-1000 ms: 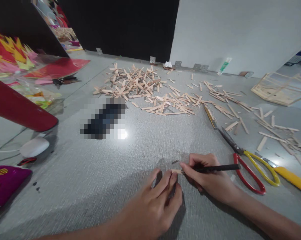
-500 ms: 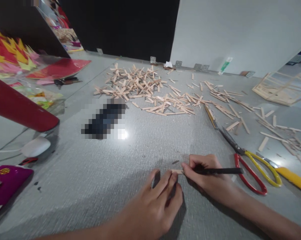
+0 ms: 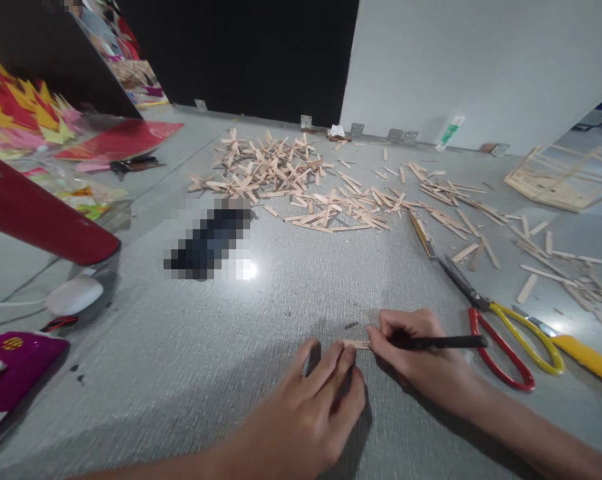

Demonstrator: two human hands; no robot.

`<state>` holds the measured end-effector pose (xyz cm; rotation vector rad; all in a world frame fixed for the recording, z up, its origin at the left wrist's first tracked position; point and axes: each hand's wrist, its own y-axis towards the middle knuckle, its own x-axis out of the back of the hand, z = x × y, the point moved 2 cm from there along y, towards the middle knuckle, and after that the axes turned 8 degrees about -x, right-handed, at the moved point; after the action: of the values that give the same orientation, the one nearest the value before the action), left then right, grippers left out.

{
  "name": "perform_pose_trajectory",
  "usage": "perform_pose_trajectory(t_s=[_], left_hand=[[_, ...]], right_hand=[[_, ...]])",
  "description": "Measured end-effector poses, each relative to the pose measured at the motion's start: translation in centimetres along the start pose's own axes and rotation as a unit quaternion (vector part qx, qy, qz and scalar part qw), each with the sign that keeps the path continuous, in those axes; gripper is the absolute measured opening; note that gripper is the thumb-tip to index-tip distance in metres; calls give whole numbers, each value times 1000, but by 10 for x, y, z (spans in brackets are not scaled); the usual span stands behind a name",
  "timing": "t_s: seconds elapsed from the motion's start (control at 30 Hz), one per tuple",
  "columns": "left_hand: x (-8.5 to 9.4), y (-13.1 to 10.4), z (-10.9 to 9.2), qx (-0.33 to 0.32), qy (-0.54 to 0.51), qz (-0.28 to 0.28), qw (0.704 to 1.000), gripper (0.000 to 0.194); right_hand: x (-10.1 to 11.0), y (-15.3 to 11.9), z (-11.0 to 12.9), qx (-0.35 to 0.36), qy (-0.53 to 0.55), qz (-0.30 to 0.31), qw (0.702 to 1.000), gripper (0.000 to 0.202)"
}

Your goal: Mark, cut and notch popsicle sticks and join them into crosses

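Note:
My left hand (image 3: 315, 407) holds a short wooden strip (image 3: 357, 345) down on the grey surface with its fingertips. Part of the strip lies hidden under those fingers. In my right hand (image 3: 413, 347) a black pen (image 3: 441, 342) is pinched, its tip at the strip's right end, where a small dark mark shows. The tip itself is mostly covered by my fingers. A tiny dark sliver (image 3: 351, 325) lies just beyond the strip. Right of my right hand are scissors (image 3: 513, 343) with one red and one yellow handle.
A pile of wooden sticks (image 3: 275, 163) lies ahead, with loose strips (image 3: 531, 287) scattered rightward. A yellow-handled knife (image 3: 588, 357) and another yellow cutter (image 3: 421, 237) flank the scissors. At left are a red tube (image 3: 45, 213), a white mouse (image 3: 75, 295) and a purple packet (image 3: 23, 367).
My right hand has shifted very slightly right with the pen, so a little more of the strip's marked end shows. My left hand stays in place.

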<state>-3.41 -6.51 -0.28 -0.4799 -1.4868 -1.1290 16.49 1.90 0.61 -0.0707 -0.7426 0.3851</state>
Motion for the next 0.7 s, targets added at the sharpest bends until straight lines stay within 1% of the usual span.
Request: perform_pose_trajectory(t_s=[0.23, 0.4, 0.5, 0.7], left_hand=[[0, 1, 1, 0, 0, 16, 1000, 30], [0, 0, 1, 0, -5, 5, 1000, 31], [1, 0, 1, 0, -6, 18, 1000, 32], [1, 1, 1, 1, -2, 1, 1000, 33]], right_hand=[[1, 1, 0, 7, -11, -3, 1000, 44], [3, 3, 2, 14, -29, -16, 999, 42], [3, 3, 3, 15, -28, -17, 999, 42], [1, 1, -1, -2, -10, -12, 1000, 44]])
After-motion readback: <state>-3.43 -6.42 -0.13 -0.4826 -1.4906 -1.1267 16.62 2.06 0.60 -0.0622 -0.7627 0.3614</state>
